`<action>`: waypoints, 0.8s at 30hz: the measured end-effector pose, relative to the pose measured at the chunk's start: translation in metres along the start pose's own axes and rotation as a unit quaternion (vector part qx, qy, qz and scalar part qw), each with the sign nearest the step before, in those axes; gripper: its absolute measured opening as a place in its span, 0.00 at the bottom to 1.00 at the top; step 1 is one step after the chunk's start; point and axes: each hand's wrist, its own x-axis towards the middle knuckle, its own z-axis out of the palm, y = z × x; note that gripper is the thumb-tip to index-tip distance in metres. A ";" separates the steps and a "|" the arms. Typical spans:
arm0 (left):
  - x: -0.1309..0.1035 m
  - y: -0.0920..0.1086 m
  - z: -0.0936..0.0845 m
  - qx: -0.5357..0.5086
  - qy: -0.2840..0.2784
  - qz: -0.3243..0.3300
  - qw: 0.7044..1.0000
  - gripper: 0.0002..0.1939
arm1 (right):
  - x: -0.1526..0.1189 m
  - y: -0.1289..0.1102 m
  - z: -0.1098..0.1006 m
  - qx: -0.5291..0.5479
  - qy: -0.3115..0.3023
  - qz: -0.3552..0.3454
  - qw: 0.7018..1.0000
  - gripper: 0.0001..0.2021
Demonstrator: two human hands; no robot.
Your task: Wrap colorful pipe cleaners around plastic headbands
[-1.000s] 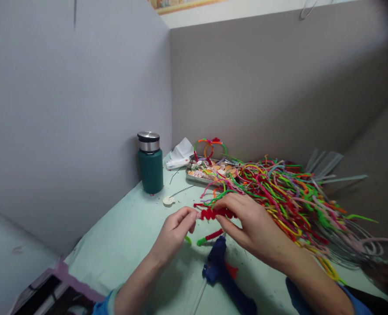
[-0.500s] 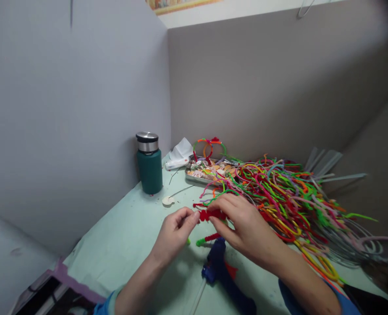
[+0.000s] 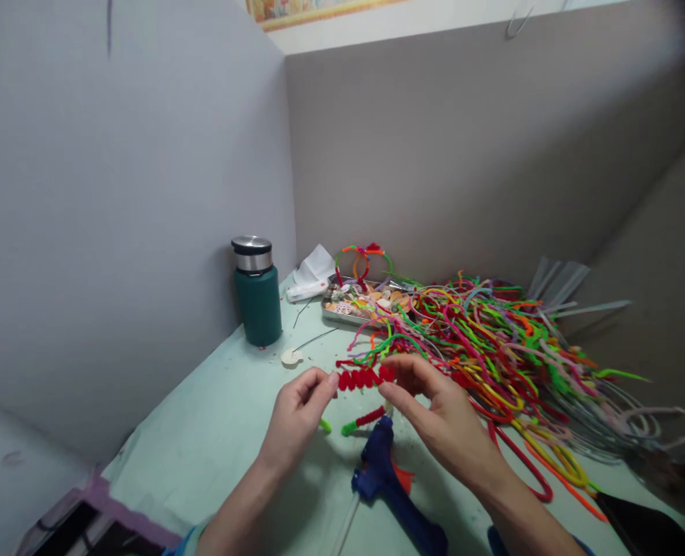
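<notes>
A red pipe cleaner (image 3: 358, 379), bent into tight zigzag folds, is stretched between my two hands above the table. My left hand (image 3: 300, 409) pinches its left end between thumb and forefinger. At the other end, my right hand (image 3: 435, 405) grips it with thumb and fingertips. Below the hands lies a dark blue hot glue gun (image 3: 385, 475) with a clear glue stick out of its back. Just past its nozzle is a short red and green pipe cleaner piece (image 3: 368, 419). A bright green tip (image 3: 325, 425) shows beside my left hand.
A large heap of coloured pipe cleaners (image 3: 493, 332) spreads over the right side. Behind it stands a metal tray (image 3: 342, 316) of small decorations. A green bottle (image 3: 259, 301) is at the left, near a cream disc on a wire (image 3: 291, 357). Grey panels (image 3: 435, 154) enclose the back.
My right hand has shifted right and opened its grip outward, so more of the folded red pipe cleaner shows between the hands. The view has also moved slightly.
</notes>
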 end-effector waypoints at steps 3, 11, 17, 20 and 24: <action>-0.001 0.000 0.000 -0.002 0.000 0.001 1.000 0.17 | 0.001 0.001 0.008 0.069 0.012 0.044 0.997 0.11; -0.003 -0.001 0.000 -0.011 0.014 0.003 1.000 0.17 | 0.002 -0.001 0.021 0.103 0.041 0.083 0.990 0.12; -0.005 -0.002 -0.003 -0.018 0.018 -0.007 1.000 0.16 | 0.003 0.001 0.027 0.097 0.069 0.073 0.990 0.11; -0.005 -0.003 -0.004 -0.018 0.014 -0.009 1.000 0.16 | 0.005 0.003 0.027 0.117 0.067 0.078 0.988 0.11; -0.004 -0.005 -0.006 -0.033 0.006 -0.022 0.999 0.17 | 0.010 0.004 0.031 0.174 0.044 0.119 0.977 0.12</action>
